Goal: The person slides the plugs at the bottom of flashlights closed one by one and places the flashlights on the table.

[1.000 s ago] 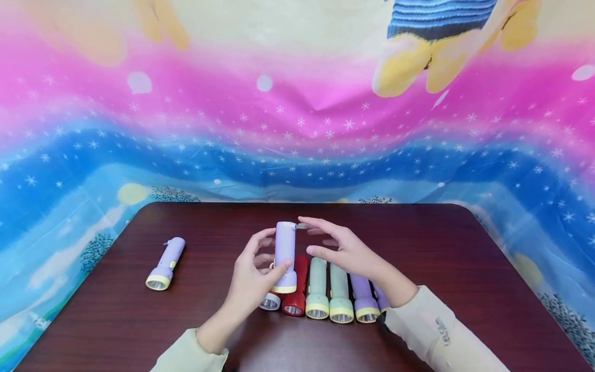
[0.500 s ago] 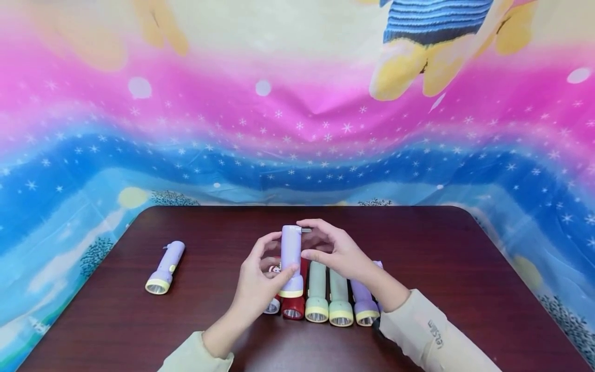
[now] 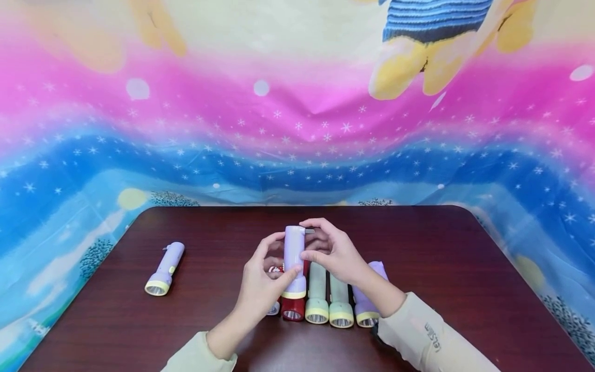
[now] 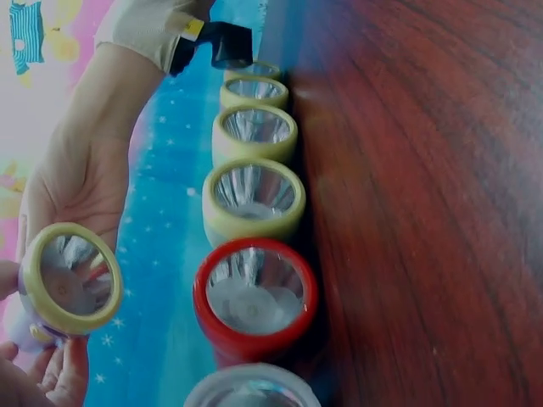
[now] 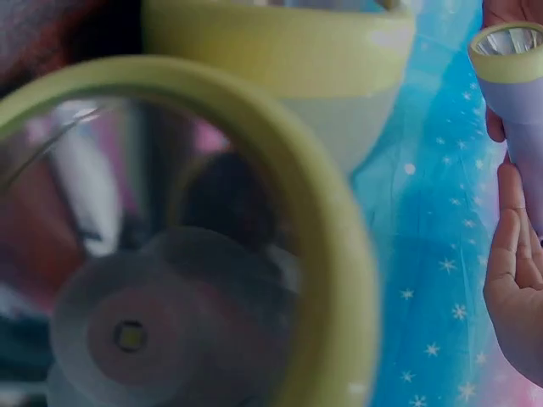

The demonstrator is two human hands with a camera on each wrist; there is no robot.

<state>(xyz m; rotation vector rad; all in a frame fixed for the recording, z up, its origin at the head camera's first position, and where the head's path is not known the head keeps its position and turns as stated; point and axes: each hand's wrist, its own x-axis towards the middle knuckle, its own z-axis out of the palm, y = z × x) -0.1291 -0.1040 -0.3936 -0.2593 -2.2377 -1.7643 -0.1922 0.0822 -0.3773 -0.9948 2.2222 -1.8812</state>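
Note:
In the head view, my left hand grips a lavender flashlight with a yellow rim, held lens end down above a row of flashlights. Its thumb lies across the lower body. My right hand holds the same flashlight near its tail, index finger on top and thumb against the side. Flat metal prongs stick out sideways from the tail, beside the right fingers. From the left wrist, the flashlight's yellow rim faces the camera. The right wrist view catches its lavender barrel at the right edge.
Below the hands lie a white-rimmed flashlight, a red one, two green ones and a purple one, partly behind the right forearm. Another lavender flashlight lies alone at left on the dark wooden table.
The held flashlight has moved slightly right. My right hand has come in from beside the prongs, and its thumb and fingers now touch the tail end.

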